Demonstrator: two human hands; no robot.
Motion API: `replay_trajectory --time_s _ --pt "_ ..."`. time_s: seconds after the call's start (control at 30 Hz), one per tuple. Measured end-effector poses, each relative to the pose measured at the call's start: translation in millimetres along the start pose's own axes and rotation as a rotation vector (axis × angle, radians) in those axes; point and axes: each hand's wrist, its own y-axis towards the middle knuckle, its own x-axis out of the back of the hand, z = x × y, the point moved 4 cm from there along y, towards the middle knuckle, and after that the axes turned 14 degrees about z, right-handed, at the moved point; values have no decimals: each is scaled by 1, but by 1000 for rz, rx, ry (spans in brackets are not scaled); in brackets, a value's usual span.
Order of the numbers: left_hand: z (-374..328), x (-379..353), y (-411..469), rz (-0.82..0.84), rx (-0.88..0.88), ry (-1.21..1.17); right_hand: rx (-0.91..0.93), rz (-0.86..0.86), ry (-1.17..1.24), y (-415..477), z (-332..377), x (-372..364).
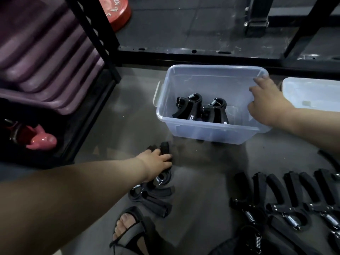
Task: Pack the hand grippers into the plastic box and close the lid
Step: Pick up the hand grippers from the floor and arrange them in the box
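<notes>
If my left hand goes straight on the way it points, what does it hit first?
Your left hand grips a hand gripper on the floor. Past that, it would probably meet the plastic box at its near wall, low by the left corner, though depth is hard to judge.

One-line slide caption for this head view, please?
Left hand grips a hand gripper on the floor; right hand rests on the plastic box rim, two grippers inside.
</notes>
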Motion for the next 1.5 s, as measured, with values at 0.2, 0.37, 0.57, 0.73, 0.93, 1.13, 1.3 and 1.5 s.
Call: replay_trajectory --time_s 0.2,0.37,0.57,0.73,0.93,1.13,1.3,1.5 --pt "3 7 10 15 -19 -133 12 4 -15 2 0 0" --pt "15 16 19 -103 -40 103 0 5 14 3 -2 -2" --pt "22 4 35 -106 43 242 -12 14 13 4 -4 -4" --pt "25 -1 37 -67 80 291 -3 16 8 8 -7 -6" --pt "33 -1 12 -93 53 335 -6 28 -51 14 -10 -11" --pt "51 30 -35 -315 -24 -139 -1 125 -288 26 -15 -19" --pt "34 53 -79 -629 -38 -507 -17 192 -322 22 -12 -9" --pt "39 77 -105 -917 273 -1158 -3 254 -301 3 -10 -4"
